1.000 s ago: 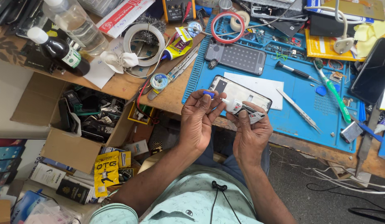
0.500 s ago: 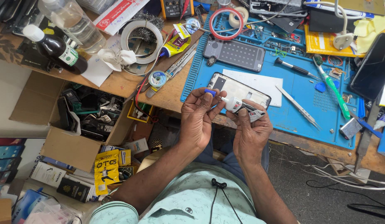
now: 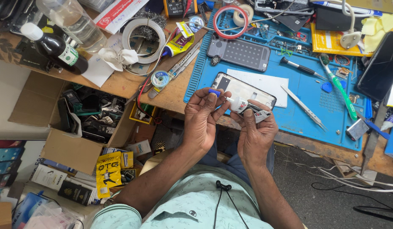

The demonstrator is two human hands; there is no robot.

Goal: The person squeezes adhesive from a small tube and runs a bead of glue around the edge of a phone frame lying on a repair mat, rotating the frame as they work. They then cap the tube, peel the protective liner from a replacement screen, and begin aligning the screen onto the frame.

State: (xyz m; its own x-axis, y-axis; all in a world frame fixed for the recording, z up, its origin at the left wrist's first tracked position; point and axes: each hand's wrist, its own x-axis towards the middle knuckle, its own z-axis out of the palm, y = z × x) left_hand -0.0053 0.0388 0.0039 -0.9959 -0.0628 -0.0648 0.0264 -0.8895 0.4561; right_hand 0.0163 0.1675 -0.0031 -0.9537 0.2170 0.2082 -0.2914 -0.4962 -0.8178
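My right hand [image 3: 256,129] grips a small glue tube [image 3: 247,108] with a white nozzle pointing left. My left hand [image 3: 203,116] pinches its small blue cap [image 3: 214,91] just off the nozzle tip. Both hands hover at the near edge of the blue work mat [image 3: 306,97], right over a phone frame [image 3: 243,89] that lies on the mat with a white sheet [image 3: 264,82] beside it.
A grey phone back cover [image 3: 239,53], tweezers [image 3: 304,108], a green-handled tool [image 3: 338,87], a screwdriver [image 3: 300,68] and a red tape ring [image 3: 230,21] lie on the mat. Bottles [image 3: 56,46], tape roll [image 3: 141,34], solder wick spool [image 3: 160,78] crowd the wooden bench. An open cardboard box [image 3: 84,121] of parts sits below.
The blue cap has come off the tube's nozzle and sits between my left fingers; the white nozzle is now bare. Both hands stay at the same spot.
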